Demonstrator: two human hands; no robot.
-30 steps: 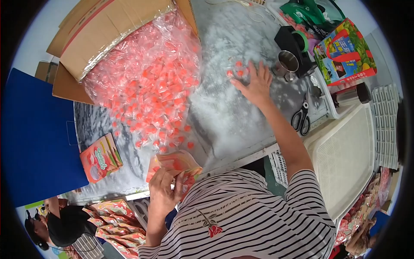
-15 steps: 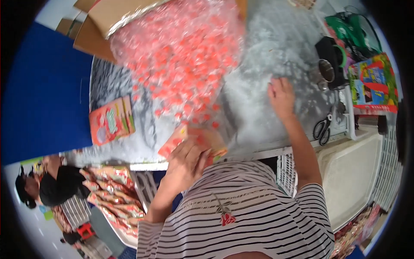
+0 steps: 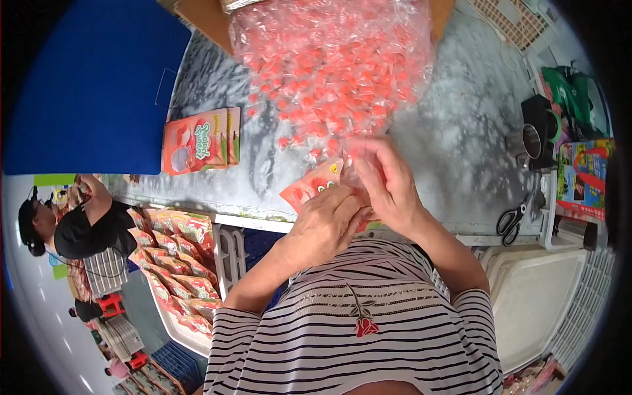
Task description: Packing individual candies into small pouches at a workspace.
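Observation:
My left hand (image 3: 322, 224) is closed on a red-and-peach printed pouch (image 3: 304, 191) near the table's front edge. Over the pouch's mouth is my right hand (image 3: 392, 191), its fingers blurred and bent inward; whether anything is in them I cannot make out. Just beyond both hands lies a big pile of small red candies in clear wrappers (image 3: 329, 85), spilling out of a plastic-lined cardboard box. Several matching flat pouches (image 3: 197, 141) lie stacked at the left of the table.
Black-handled scissors (image 3: 510, 224) rest at the right edge, near a metal cup (image 3: 526, 141) and a black box (image 3: 540, 122). At lower left, a white tray holds several filled pouches (image 3: 178, 263). White trays (image 3: 533, 303) are stacked at lower right. Another person (image 3: 85, 217) works at far left.
My right hand has come from the open tabletop at right to the mouth of the pouch. My left hand still grips the pouch. The whole view has shifted.

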